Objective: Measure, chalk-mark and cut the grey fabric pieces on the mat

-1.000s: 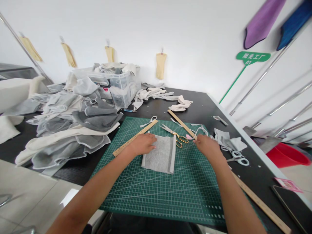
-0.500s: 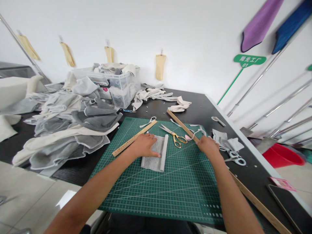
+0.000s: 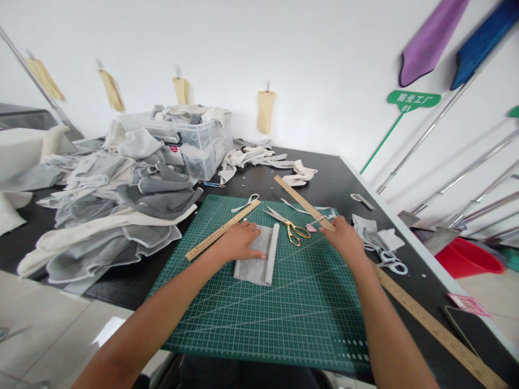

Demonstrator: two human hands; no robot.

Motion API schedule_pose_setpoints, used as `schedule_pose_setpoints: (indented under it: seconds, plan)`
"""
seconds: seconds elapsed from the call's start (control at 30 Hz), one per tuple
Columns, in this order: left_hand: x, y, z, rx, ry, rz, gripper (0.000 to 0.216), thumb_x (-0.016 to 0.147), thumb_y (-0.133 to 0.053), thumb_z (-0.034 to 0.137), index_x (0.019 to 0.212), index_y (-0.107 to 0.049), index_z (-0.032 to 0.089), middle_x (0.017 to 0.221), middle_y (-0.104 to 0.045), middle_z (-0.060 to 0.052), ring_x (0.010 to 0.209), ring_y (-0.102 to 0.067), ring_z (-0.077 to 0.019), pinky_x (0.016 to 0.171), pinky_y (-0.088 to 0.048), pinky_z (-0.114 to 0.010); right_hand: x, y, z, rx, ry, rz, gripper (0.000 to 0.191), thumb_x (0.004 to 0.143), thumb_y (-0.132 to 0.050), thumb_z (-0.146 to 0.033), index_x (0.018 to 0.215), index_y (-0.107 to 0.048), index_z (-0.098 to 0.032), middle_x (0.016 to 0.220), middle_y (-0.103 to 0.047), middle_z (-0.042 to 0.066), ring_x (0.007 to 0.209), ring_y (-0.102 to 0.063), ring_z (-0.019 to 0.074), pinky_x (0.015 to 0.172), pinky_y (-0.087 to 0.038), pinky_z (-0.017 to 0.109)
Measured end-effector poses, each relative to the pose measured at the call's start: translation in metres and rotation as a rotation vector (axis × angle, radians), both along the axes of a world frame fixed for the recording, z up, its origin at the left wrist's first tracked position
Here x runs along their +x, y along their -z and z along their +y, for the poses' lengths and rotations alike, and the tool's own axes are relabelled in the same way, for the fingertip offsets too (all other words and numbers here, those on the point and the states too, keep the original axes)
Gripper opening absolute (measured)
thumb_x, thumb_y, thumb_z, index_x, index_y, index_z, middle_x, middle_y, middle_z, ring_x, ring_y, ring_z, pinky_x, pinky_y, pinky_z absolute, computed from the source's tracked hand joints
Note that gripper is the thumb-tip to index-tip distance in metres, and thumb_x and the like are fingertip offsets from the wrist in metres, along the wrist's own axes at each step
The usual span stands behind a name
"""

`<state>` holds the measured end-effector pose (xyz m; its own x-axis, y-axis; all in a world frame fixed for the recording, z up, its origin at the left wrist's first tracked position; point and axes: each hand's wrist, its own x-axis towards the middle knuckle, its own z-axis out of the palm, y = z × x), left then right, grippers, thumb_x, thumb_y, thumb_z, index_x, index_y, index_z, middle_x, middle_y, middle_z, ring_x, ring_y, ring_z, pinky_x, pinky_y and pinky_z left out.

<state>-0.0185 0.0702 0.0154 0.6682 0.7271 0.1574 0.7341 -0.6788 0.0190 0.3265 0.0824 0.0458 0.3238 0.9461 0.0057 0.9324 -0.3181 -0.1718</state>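
Observation:
My left hand (image 3: 239, 242) lies flat, fingers stretched, on a small grey fabric piece (image 3: 256, 265) on the green cutting mat (image 3: 275, 313). The piece's right edge is folded over into a white roll. My right hand (image 3: 343, 237) rests on the long wooden ruler (image 3: 302, 202) that runs diagonally along the mat's right side, fingers curled on its edge beside a pink chalk piece (image 3: 312, 228). Gold-handled scissors (image 3: 290, 226) lie between the two hands. A shorter wooden ruler (image 3: 221, 231) lies just left of my left hand.
A heap of grey and cream fabric (image 3: 117, 210) fills the table's left. A clear plastic bin (image 3: 190, 143) with cloth stands at the back. White-handled scissors (image 3: 391, 262) and scraps lie right of the mat. A red basin (image 3: 470, 259) sits beyond the table's right edge.
The grey piece went from lying flat and wide to narrower with its right edge folded over. My right hand slid a little along the long ruler toward the pink chalk.

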Motion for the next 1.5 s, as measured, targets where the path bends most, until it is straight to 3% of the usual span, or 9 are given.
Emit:
schedule_pose_setpoints:
  seconds: [0.1,0.2,0.33,0.5,0.73,0.93,1.03,1.27,1.5]
  plan:
    - [0.000,0.001,0.000,-0.002,0.000,-0.004,0.073,0.080,-0.048,0.084,0.109,-0.062,0.018,0.111,-0.063,-0.013,0.106,-0.058,-0.0310,0.092,-0.045,-0.042,0.007,-0.015,-0.009,0.147,0.019,0.002,0.048,0.095,-0.044,-0.056,0.129,-0.054,-0.025,0.103,-0.073,0.013,0.093,-0.069,0.0326,0.074,-0.048,0.039]
    - [0.000,0.001,0.000,-0.005,-0.013,-0.009,0.072,0.079,-0.051,0.083,0.109,-0.062,0.018,0.113,-0.063,-0.012,0.108,-0.058,-0.0313,0.094,-0.044,-0.043,0.024,-0.027,-0.017,0.302,0.197,-0.117,0.053,0.099,-0.030,-0.054,0.133,-0.055,-0.022,0.105,-0.072,0.020,0.095,-0.068,0.0380,0.074,-0.049,0.045]
    - [0.000,0.002,-0.001,-0.017,-0.018,-0.026,0.073,0.079,-0.053,0.081,0.120,-0.062,0.021,0.118,-0.062,-0.012,0.113,-0.056,-0.0320,0.099,-0.043,-0.044,0.039,-0.028,-0.021,0.206,0.246,-0.125,0.053,0.098,-0.033,-0.051,0.128,-0.062,-0.018,0.105,-0.070,0.025,0.096,-0.068,0.0418,0.075,-0.049,0.050]
    - [0.004,0.011,-0.005,-0.025,-0.069,-0.055,0.082,0.076,-0.054,0.083,0.137,-0.055,0.029,0.135,-0.055,-0.013,0.125,-0.049,-0.0372,0.106,-0.038,-0.051,0.010,-0.025,-0.018,0.126,0.098,-0.166,0.051,0.099,-0.032,-0.054,0.123,-0.064,-0.021,0.101,-0.072,0.019,0.093,-0.069,0.0357,0.075,-0.049,0.043]
    - [0.032,0.033,-0.019,-0.038,-0.219,-0.160,0.085,0.083,-0.045,0.081,0.148,-0.044,0.026,0.151,-0.041,-0.017,0.141,-0.033,-0.0423,0.114,-0.025,-0.062,-0.095,-0.024,-0.051,0.056,-0.323,-0.168,0.045,0.103,-0.028,-0.051,0.121,-0.057,-0.022,0.095,-0.073,0.013,0.086,-0.070,0.0282,0.071,-0.045,0.032]
    - [0.058,0.052,-0.038,-0.040,-0.214,-0.184,0.062,0.092,-0.053,0.047,0.149,-0.041,0.027,0.154,-0.038,-0.013,0.145,-0.028,-0.0393,0.118,-0.021,-0.062,-0.157,-0.009,-0.094,-0.028,-0.697,0.003,0.057,0.102,-0.028,-0.052,0.148,-0.034,-0.018,0.119,-0.071,0.018,0.095,-0.071,0.0295,0.074,-0.049,0.034]
    - [0.063,0.057,-0.044,-0.064,-0.187,-0.179,0.060,0.094,-0.048,0.043,0.151,-0.036,0.031,0.154,-0.040,-0.010,0.145,-0.029,-0.0389,0.118,-0.022,-0.063,-0.161,-0.005,-0.096,-0.070,-0.723,0.027,0.065,0.102,-0.030,-0.052,0.153,-0.025,-0.013,0.128,-0.066,0.022,0.104,-0.069,0.0315,0.079,-0.051,0.037]
    - [0.060,0.045,-0.047,-0.055,-0.095,-0.166,0.077,0.085,-0.058,0.052,0.152,-0.035,0.021,0.156,-0.037,-0.017,0.146,-0.028,-0.0393,0.120,-0.021,-0.062,-0.141,0.000,-0.080,-0.094,-0.760,0.088,0.055,0.103,-0.031,-0.049,0.139,-0.044,-0.010,0.119,-0.071,0.019,0.105,-0.069,0.0298,0.083,-0.048,0.036]
    - [0.014,0.026,-0.082,-0.085,-0.171,-0.209,0.076,0.087,-0.055,0.067,0.150,-0.041,0.027,0.157,-0.041,-0.010,0.146,-0.032,-0.0353,0.121,-0.024,-0.056,-0.124,-0.006,-0.073,-0.225,-0.815,0.052,0.042,0.102,-0.036,-0.050,0.113,-0.062,-0.019,0.109,-0.074,0.011,0.099,-0.069,0.0265,0.077,-0.043,0.031]
